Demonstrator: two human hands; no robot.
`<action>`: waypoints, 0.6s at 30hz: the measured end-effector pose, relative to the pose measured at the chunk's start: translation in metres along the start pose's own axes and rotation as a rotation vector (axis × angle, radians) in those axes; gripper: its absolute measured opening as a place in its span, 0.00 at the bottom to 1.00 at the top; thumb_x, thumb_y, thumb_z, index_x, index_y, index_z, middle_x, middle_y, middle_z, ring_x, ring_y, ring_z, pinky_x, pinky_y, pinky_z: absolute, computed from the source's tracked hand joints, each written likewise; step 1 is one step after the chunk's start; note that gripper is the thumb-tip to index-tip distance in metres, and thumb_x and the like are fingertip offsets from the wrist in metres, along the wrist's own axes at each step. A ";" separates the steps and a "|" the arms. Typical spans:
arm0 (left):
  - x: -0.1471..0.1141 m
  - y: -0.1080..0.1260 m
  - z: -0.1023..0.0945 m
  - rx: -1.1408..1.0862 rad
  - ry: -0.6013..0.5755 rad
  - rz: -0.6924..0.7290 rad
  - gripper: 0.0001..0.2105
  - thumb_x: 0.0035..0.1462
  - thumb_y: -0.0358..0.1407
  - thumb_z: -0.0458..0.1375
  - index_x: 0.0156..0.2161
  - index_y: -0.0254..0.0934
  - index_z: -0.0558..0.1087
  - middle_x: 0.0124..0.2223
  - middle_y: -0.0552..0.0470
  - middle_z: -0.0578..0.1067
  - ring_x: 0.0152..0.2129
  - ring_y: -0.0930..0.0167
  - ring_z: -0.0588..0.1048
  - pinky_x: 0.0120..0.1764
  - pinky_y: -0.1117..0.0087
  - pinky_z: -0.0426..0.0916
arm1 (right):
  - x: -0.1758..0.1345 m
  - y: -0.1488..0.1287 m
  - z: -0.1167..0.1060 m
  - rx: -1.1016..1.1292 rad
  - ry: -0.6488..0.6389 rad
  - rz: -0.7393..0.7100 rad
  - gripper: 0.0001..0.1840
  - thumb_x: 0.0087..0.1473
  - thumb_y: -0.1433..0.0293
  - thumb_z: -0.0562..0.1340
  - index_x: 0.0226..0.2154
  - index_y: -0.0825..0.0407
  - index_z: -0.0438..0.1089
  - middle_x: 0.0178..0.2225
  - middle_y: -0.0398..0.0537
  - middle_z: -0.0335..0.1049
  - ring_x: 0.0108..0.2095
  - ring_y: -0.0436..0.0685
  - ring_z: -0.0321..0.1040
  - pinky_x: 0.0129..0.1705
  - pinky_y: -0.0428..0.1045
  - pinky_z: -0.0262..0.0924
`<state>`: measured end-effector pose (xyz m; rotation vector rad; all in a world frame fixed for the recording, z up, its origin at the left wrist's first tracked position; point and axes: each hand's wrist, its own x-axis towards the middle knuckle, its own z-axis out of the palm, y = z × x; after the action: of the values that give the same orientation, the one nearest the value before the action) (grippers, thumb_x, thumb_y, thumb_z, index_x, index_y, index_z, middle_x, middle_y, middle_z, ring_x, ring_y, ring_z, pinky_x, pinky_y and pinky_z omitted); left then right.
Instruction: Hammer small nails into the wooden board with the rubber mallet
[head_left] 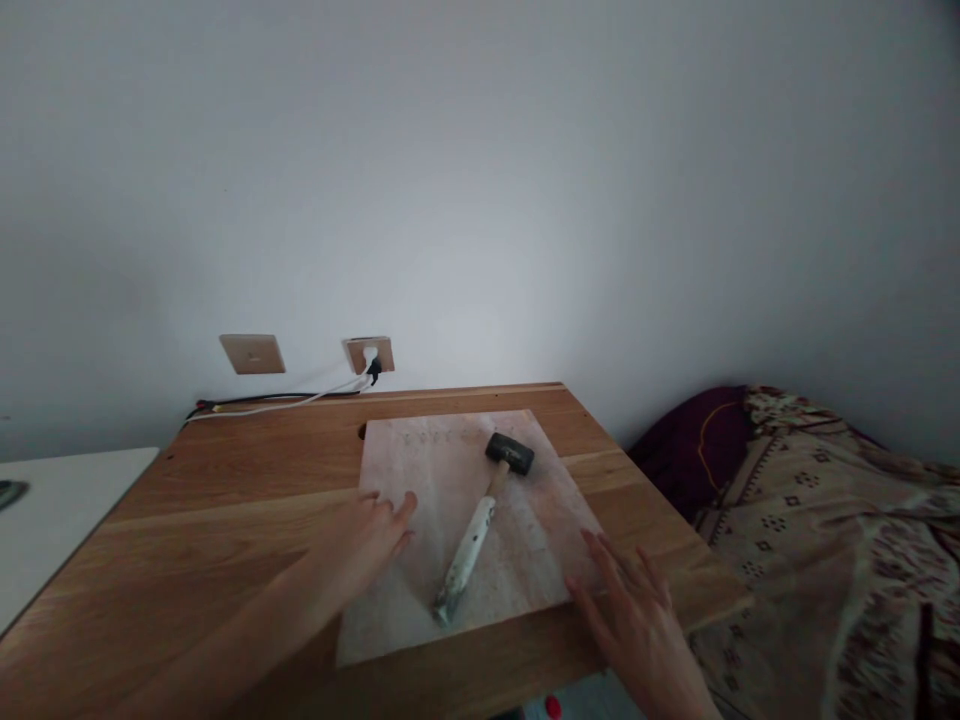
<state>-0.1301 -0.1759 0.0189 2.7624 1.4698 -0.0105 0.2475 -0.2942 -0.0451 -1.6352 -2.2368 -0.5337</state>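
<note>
A mallet (480, 530) with a black head and a worn, white-coated handle lies at a slant on a pale board (420, 480). Its head points to the far right and its handle end towards me. Over the board's left edge is my left hand (382, 525), fingers apart and partly bent, holding nothing. My right hand (634, 605) rests at the near right corner of the board, fingers spread, with the fingertips on or just over its edge. Neither hand touches the mallet.
The board lies on a wooden table (247, 500) against a white wall. Cables (300, 400) run along the back edge to a wall socket (371, 355). A white surface (67, 510) stands at the left. Patterned bedding (832, 540) and a purple cushion-like bulge (694, 440) lie at the right.
</note>
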 end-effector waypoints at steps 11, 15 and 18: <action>0.037 -0.106 -0.049 -0.179 0.103 -0.222 0.19 0.66 0.49 0.54 0.51 0.40 0.77 0.45 0.40 0.82 0.44 0.55 0.81 0.46 0.58 0.73 | 0.134 -0.049 -0.007 0.458 -0.014 0.155 0.18 0.70 0.60 0.56 0.57 0.48 0.71 0.51 0.58 0.76 0.51 0.69 0.74 0.52 0.63 0.70; 0.068 -0.136 -0.043 -0.258 0.243 -0.205 0.19 0.65 0.50 0.54 0.49 0.38 0.76 0.50 0.41 0.81 0.49 0.56 0.79 0.52 0.60 0.71 | 0.187 -0.062 0.015 0.529 -0.077 0.136 0.23 0.69 0.60 0.58 0.60 0.54 0.69 0.56 0.63 0.71 0.58 0.70 0.69 0.58 0.64 0.67; 0.074 -0.144 -0.030 -0.324 0.250 -0.175 0.23 0.64 0.50 0.56 0.54 0.36 0.75 0.57 0.38 0.78 0.55 0.55 0.76 0.58 0.57 0.68 | 0.206 -0.067 0.032 0.580 -0.184 0.156 0.25 0.67 0.62 0.60 0.62 0.55 0.68 0.57 0.63 0.73 0.60 0.70 0.68 0.61 0.65 0.63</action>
<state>-0.2081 -0.0335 0.0470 2.4384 1.5939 0.5392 0.1219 -0.1249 0.0148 -1.5604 -2.0826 0.2968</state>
